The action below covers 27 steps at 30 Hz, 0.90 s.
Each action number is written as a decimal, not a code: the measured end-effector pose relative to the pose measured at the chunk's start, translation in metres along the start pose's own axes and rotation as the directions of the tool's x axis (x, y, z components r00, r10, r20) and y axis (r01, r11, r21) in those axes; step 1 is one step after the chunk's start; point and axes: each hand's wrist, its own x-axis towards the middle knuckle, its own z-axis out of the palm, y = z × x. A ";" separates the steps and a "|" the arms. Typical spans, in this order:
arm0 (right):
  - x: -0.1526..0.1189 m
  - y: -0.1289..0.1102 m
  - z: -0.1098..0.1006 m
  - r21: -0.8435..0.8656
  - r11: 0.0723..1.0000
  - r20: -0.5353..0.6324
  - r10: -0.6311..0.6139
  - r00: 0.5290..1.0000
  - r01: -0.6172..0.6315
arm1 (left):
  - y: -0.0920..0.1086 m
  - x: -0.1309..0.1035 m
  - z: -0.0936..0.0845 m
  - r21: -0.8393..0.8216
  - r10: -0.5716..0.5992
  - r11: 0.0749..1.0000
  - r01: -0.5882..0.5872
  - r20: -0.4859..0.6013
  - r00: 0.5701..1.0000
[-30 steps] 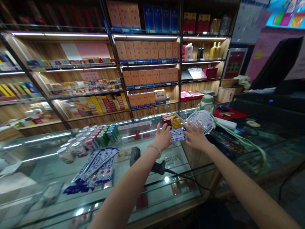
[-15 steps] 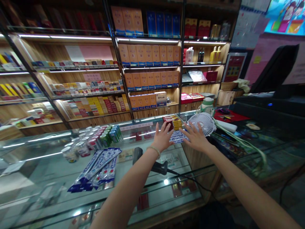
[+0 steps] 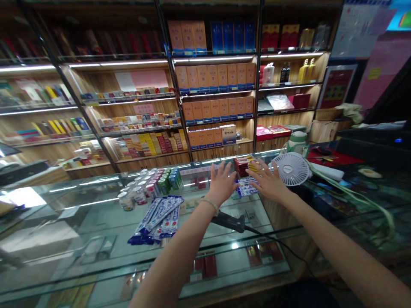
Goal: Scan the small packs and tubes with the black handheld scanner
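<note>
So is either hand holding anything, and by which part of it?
Nothing is held: the left hand and right hand are both spread open. Whether either touches the blue-and-white packets between them can't be told.

Bare forearms (image 3: 334,240) and fingers (image 3: 221,170), thin pale bracelet (image 3: 211,203) around the left wrist (image 3: 213,197).

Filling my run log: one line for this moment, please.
left hand: open; right hand: open; between them: blue-white packets; behind those: red-yellow stack
</note>
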 end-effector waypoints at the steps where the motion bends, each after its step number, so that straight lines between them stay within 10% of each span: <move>1: 0.005 -0.005 -0.002 0.008 1.000 -0.002 -0.009 1.000 0.009 | -0.004 -0.003 -0.003 0.003 -0.010 1.000 0.010 -0.002 1.000; 27: 0.085 -0.130 -0.020 0.200 0.971 -0.042 -0.123 0.992 0.129 | -0.116 -0.121 -0.068 0.127 -0.297 0.947 0.296 -0.010 0.955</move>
